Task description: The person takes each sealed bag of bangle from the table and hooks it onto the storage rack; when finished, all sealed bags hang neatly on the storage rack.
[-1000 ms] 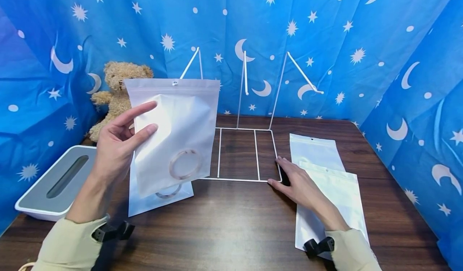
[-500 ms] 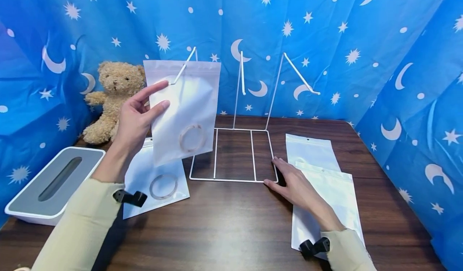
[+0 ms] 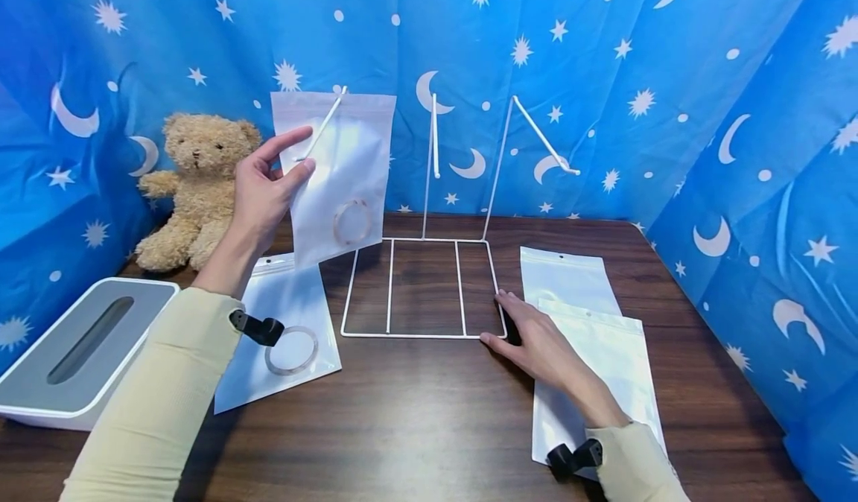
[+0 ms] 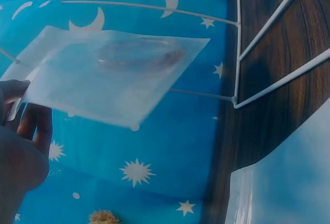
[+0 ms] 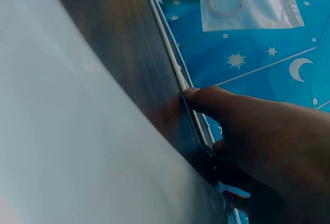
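My left hand (image 3: 264,189) pinches the left edge of a white zip bag (image 3: 338,182) between thumb and fingers. A ring-shaped bangle (image 3: 352,223) shows through the bag's lower part. The left hook (image 3: 326,126) of a white wire display rack (image 3: 424,336) passes through the bag's top strip, its front length lying over the bag's face. In the left wrist view the bag (image 4: 103,79) tilts out from the fingers. My right hand (image 3: 543,342) rests at the rack's front right corner, thumb at the front rail and fingers at the side rail.
Another zip bag (image 3: 281,293) with a bangle lies flat at the left. Two more white bags (image 3: 570,275) overlap under and behind the right forearm. A grey-topped tissue box (image 3: 33,345) and a teddy bear (image 3: 201,182) stand left. A blue curtain (image 3: 603,10) hangs behind the table.
My left hand has raised the bag and carried it back onto the left hook, sliding it toward the hook's rear. The right hand stays at the rack's corner.
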